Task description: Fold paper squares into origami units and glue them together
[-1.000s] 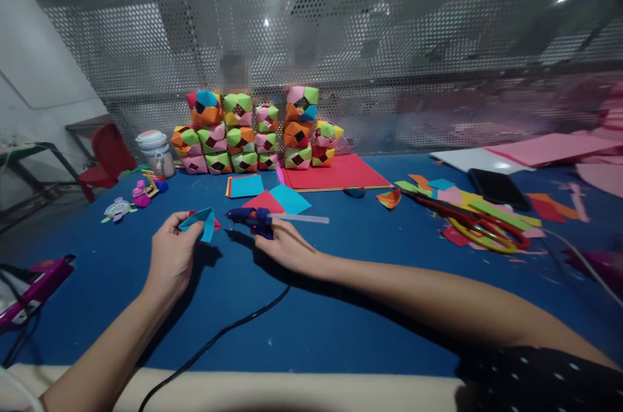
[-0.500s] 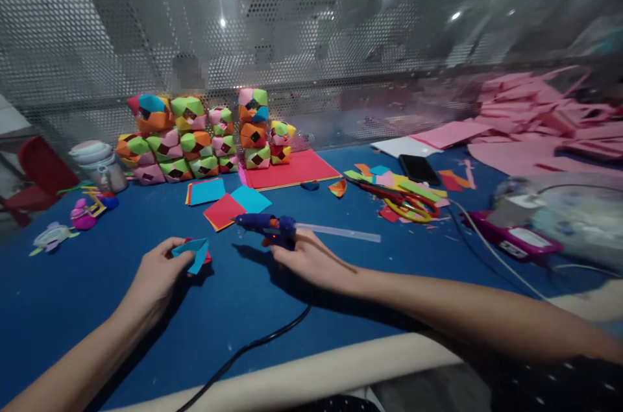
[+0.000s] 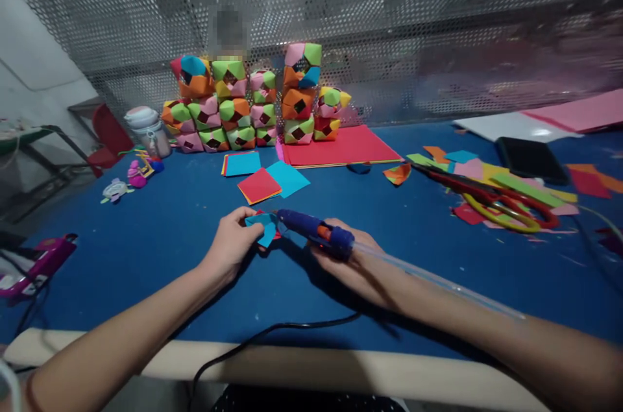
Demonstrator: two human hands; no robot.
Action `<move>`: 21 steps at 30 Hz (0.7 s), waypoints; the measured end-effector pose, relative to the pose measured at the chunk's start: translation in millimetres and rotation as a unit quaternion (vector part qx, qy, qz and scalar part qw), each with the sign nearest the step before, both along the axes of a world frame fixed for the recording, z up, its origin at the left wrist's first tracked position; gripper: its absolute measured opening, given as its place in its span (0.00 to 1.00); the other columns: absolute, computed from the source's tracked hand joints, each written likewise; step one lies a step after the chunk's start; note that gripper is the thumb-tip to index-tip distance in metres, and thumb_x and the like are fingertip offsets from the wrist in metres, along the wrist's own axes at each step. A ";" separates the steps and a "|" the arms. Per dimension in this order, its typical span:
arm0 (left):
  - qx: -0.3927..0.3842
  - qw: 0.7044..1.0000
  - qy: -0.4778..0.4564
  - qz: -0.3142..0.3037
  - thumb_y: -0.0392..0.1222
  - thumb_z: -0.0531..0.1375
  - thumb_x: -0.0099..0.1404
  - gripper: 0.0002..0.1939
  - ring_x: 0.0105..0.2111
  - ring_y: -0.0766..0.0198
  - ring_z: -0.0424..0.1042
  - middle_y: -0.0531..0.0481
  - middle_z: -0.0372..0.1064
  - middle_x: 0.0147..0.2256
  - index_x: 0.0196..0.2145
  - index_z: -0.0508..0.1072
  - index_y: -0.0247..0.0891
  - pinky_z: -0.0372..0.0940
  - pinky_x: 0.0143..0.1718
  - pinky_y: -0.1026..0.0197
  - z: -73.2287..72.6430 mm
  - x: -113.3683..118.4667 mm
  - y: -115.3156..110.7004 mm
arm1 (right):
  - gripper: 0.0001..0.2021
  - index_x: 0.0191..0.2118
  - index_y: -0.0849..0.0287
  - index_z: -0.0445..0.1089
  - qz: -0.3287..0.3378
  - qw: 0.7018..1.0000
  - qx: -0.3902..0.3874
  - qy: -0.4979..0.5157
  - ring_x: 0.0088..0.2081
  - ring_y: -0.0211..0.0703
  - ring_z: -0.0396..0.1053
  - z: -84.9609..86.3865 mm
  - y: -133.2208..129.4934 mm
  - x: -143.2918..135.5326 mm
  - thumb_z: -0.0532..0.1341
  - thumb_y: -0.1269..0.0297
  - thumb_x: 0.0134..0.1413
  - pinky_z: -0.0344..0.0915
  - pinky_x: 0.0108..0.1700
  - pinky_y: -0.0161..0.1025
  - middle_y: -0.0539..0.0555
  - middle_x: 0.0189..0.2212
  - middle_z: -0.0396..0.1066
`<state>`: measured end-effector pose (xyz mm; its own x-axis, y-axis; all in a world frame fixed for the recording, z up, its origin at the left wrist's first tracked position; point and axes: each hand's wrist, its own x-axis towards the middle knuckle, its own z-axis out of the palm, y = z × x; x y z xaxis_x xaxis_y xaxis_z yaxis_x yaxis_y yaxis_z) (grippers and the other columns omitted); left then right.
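Between the fingers of my left hand (image 3: 231, 244) is a folded paper piece (image 3: 265, 230), blue with red showing at its edges. My right hand (image 3: 350, 263) is wrapped around a dark blue glue gun (image 3: 311, 230) with a clear glue stick (image 3: 438, 279) sticking out of its back. The gun's nozzle points left and is at the right edge of the folded paper; whether it touches cannot be told. Just beyond my hands lie a red paper square (image 3: 259, 185) and a blue paper square (image 3: 287, 178).
Stacked folded-paper cubes (image 3: 233, 107) stand at the back beside a red sheet (image 3: 355, 147). To the right are scissors (image 3: 506, 204) on paper scraps and a black phone (image 3: 530, 160). A jar (image 3: 148, 132) stands back left. The black cord (image 3: 272, 329) crosses the table's front.
The glue gun has come up to the folded paper in my left hand, closing the gap between them. It now tilts more, nozzle up and left. The camera view has turned.
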<state>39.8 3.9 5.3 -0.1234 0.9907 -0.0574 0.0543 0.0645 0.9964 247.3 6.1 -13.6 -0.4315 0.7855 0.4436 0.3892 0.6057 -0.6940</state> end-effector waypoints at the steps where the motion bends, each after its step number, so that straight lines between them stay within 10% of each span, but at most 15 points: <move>1: 0.000 1.000 0.008 -0.001 0.32 0.57 0.48 0.06 0.16 0.69 0.65 0.52 0.67 0.20 0.28 0.67 0.34 0.64 0.17 0.65 -0.4 1.2 -0.6 | 0.03 0.32 0.57 0.62 0.008 1.000 0.012 -0.010 0.24 0.34 0.60 -0.3 -1.2 -0.8 0.56 0.64 0.53 0.59 0.26 0.34 0.49 0.25 0.65; 21: 0.010 0.995 0.103 0.005 0.29 0.54 0.49 0.08 0.15 0.69 0.65 0.56 0.65 0.19 0.29 0.67 0.35 0.64 0.16 0.66 -2.2 2.7 -6.2 | 0.03 0.31 0.58 0.59 0.027 0.998 0.036 -0.041 0.24 0.34 0.60 -10.5 -4.0 -6.9 0.53 0.65 0.54 0.57 0.26 0.33 0.49 0.25 0.64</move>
<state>42.5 -2.3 3.1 -0.1401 0.9901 -0.0104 0.2563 0.0464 0.9655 240.4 2.1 -24.0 -0.5103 0.7274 0.4587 0.4080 0.6744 -0.6154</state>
